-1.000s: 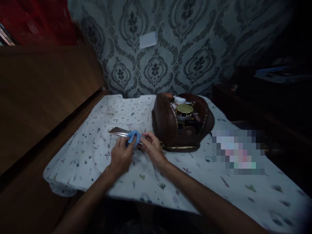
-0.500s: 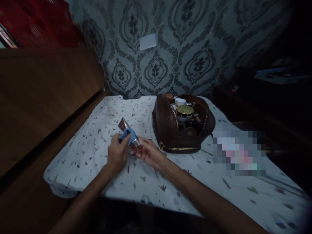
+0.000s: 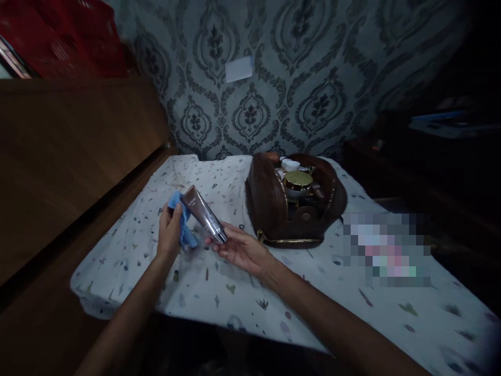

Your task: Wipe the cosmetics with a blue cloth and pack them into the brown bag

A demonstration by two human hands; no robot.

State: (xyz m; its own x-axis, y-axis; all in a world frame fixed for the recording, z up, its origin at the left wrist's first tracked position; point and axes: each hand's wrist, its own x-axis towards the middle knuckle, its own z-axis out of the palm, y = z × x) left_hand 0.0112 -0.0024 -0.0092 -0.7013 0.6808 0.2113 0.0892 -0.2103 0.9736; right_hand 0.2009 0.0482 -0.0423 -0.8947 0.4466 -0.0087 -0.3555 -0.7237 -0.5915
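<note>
My left hand (image 3: 169, 230) is closed on a blue cloth (image 3: 185, 230), part of which hangs down beside the tube. In my right hand (image 3: 242, 248) is a shiny brownish squeeze tube (image 3: 201, 210) with a silver cap, gripped at the cap end. The tube tilts up and to the left, its flat end close to the cloth; whether the two touch I cannot tell. Small print shows on the tube, too small to read. Behind my right hand stands an open brown toiletry bag (image 3: 270, 209), with a gold-lidded jar (image 3: 298, 180) and other cosmetics inside.
A white patterned cloth covers the table (image 3: 230, 287). On its right side lies a pixelated item (image 3: 385, 250). A wooden panel (image 3: 78, 156) rises at the left, with red crates (image 3: 70, 42) above it. Patterned wallpaper (image 3: 250, 115) is at the back.
My left hand and the blue cloth have moved left, off the middle of the tube, so more of the tube shows. My right hand stays at the cap end.
</note>
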